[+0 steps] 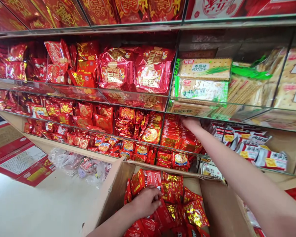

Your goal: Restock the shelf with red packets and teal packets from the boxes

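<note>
Resting among red packets [194, 212] in the cardboard box [113, 194], the left hand [146, 201] curled its fingers; whether it gripped one, I could not tell. Beyond, the right hand [190, 123] reached over stacked red packs [171, 131] in the shelving [236, 23], grip hidden. Above lay crackers [203, 69].

Tiered, clear-fronted shelves [133, 27] are carrying glossy red-and-gold packets [115, 73] and, further right, rectangular crackers in green-edged plastic packs [202, 69].

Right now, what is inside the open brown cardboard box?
The box holds shiny red-and-gold packets, with the left hand among them. Upper packets hide its bottom and anything deeper.
</note>
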